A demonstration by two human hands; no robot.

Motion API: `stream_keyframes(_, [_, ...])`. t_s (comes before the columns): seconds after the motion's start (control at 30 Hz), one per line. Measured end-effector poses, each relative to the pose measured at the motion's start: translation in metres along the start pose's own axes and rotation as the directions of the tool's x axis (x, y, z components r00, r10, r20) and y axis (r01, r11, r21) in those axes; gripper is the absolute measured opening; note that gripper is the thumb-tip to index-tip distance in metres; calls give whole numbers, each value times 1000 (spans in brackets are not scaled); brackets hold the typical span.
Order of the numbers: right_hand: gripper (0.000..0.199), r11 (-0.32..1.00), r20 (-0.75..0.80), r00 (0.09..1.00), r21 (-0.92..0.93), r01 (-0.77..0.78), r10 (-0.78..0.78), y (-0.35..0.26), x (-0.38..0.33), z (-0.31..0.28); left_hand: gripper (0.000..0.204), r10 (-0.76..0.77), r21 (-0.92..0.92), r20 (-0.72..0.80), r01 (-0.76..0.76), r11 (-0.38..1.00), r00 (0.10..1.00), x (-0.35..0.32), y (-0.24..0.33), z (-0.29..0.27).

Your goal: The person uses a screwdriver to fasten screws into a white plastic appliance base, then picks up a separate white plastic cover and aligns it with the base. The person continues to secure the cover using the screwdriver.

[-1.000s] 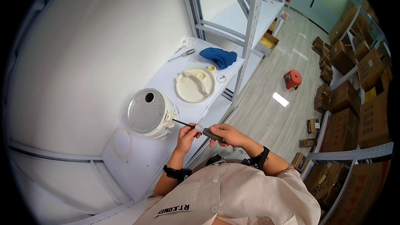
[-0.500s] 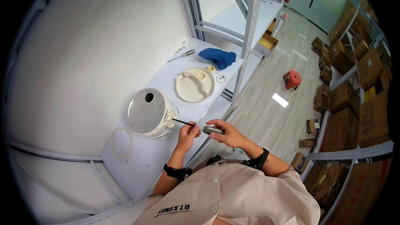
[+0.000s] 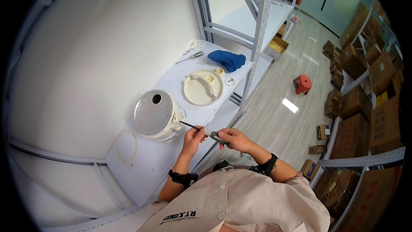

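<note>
A screwdriver (image 3: 207, 132) with a dark shaft and grey handle is held between my two hands, its tip at the side fitting of a white bucket-like container (image 3: 156, 112). My right hand (image 3: 233, 139) closes around the handle. Fingers of my left hand (image 3: 193, 137) pinch the shaft and the front of the handle. The container stands on the white shelf top, with a ridged round top and one dark round hole. Whether the tip touches a screw is too small to tell.
Beyond the container lie a round cream lid (image 3: 202, 87), small cream rings (image 3: 219, 71), a blue cloth (image 3: 227, 60) and a second screwdriver (image 3: 190, 57). A thin ring (image 3: 127, 146) lies nearer. A metal shelf post (image 3: 260, 25) rises at right. A red stool (image 3: 303, 84) and cardboard boxes (image 3: 357, 126) stand farther right.
My right hand's fingers have closed around the screwdriver handle, having been more spread before. The view has shifted slightly, and the left hand keeps its grip.
</note>
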State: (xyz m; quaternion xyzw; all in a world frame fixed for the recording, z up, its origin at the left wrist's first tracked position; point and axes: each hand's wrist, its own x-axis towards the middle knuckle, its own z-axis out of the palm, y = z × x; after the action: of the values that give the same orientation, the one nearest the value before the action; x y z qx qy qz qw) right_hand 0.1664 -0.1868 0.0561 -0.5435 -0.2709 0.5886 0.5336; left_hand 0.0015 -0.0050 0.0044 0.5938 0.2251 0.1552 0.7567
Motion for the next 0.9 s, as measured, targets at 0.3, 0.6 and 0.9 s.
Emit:
stream_keyframes(0.3, [45, 922, -141, 937, -272, 275, -320, 9, 0, 3, 29, -5, 31, -14, 5, 999, 1000, -3, 0, 1])
stream_keyframes(0.6, [44, 959, -150, 951, -128, 253, -271, 13, -2, 1, 30, 75, 18, -11, -75, 997, 997, -3, 1, 8])
stream_keyframes(0.9, [41, 989, 152, 988, 133, -61, 40, 3, -1, -9, 34, 49, -103, 71, -41, 994, 996, -7, 0, 1])
